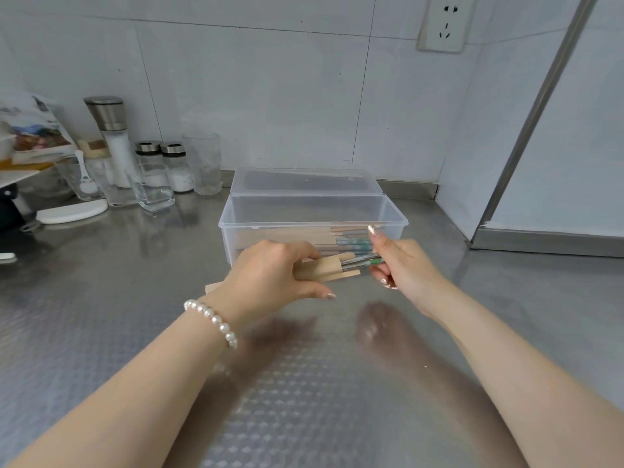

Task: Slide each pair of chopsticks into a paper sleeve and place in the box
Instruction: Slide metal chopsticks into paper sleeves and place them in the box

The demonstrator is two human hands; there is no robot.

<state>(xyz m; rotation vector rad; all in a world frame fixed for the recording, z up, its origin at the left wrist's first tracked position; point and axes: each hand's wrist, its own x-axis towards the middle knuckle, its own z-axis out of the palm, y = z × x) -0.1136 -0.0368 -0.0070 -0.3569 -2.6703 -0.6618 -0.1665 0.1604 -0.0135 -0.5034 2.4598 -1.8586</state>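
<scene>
My left hand point(270, 275) grips a tan paper sleeve point(324, 269) just in front of the clear plastic box point(229, 224). A pair of chopsticks point(361, 261) with green ends pokes out of the sleeve's right end. My right hand point(401, 261) pinches those green ends, its index finger raised. Inside the box lie several sleeved chopstick pairs point(324, 236), green ends to the right. The sleeve's left end sticks out behind my left wrist.
The box lid point(304, 182) lies behind the box by the tiled wall. At the back left stand a salt grinder point(113, 136), two shakers point(163, 163), glasses point(202, 162) and a white lid point(71, 212). A steel counter point(101, 298) spreads all around.
</scene>
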